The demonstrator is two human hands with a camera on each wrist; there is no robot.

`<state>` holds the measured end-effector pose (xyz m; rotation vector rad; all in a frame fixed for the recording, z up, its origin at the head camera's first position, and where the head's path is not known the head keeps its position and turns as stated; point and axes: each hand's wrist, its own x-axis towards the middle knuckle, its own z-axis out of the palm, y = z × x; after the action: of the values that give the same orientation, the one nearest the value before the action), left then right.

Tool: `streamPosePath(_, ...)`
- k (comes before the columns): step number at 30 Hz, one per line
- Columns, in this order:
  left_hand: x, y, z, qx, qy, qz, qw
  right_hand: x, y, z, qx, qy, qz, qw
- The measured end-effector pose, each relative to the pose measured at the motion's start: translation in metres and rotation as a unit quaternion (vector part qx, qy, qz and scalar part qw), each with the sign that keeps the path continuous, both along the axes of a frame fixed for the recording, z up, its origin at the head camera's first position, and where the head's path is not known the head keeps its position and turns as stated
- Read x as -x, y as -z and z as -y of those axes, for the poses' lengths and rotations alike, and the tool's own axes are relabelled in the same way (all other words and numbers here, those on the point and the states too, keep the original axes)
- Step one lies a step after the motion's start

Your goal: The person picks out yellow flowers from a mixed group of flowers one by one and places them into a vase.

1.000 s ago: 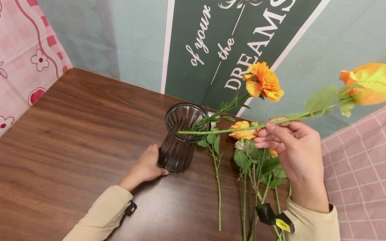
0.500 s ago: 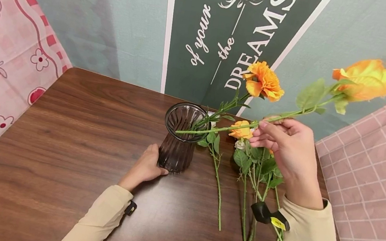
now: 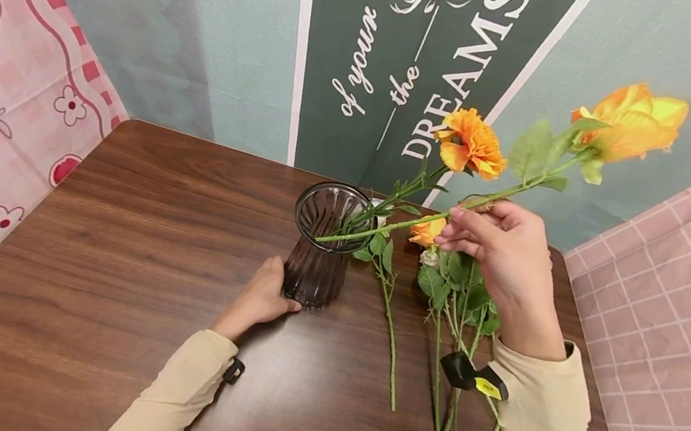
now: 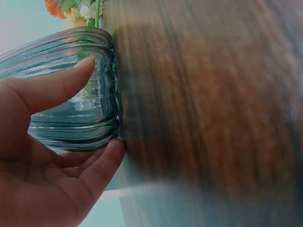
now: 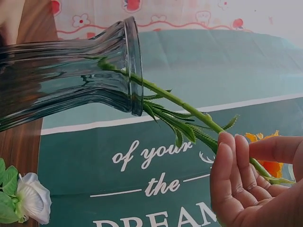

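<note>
A dark, ribbed glass vase (image 3: 315, 277) stands upright on the table. My left hand (image 3: 259, 298) grips it low down; in the left wrist view the thumb and fingers (image 4: 102, 165) lie on opposite sides of the glass. With my right hand (image 3: 505, 256) I pinch the stem of a yellow-orange rose (image 3: 633, 127), its bloom up and to the right. The rose stem (image 5: 175, 100) slants into the vase mouth, its cut end just inside the neck in the right wrist view. An orange carnation (image 3: 471, 145) leans in the vase towards the right, with its stem inside.
Several flowers with green stems (image 3: 436, 383) lie on the wooden table (image 3: 115, 249) under and beside my right forearm. A single stem (image 3: 393, 340) lies right of the vase, a white flower (image 5: 34, 198) near it. A lettered banner (image 3: 375, 50) hangs behind.
My right hand has moved left and slightly up with the rose, whose bloom has shifted left. The stem end has gone into the vase mouth. My left hand and the vase have stayed put.
</note>
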<state>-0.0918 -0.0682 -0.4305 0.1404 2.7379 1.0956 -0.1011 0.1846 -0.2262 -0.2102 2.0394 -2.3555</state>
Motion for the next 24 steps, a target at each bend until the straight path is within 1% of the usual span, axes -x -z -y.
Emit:
streamPosePath(6,0.0,0.0,0.0,-0.005,0.0,-0.004,1.0,0.003,0.001,0.002,-0.004,-0.008,0.0,1.0)
streamPosePath(12,0.0,0.0,0.0,-0.002,0.003,-0.002,1.0,0.004,0.007,0.004,0.001,-0.023,0.0,1.0)
streamPosePath(24,0.0,0.0,0.0,0.002,0.004,0.0,1.0,0.006,0.017,0.008,0.015,-0.016,-0.001,1.0)
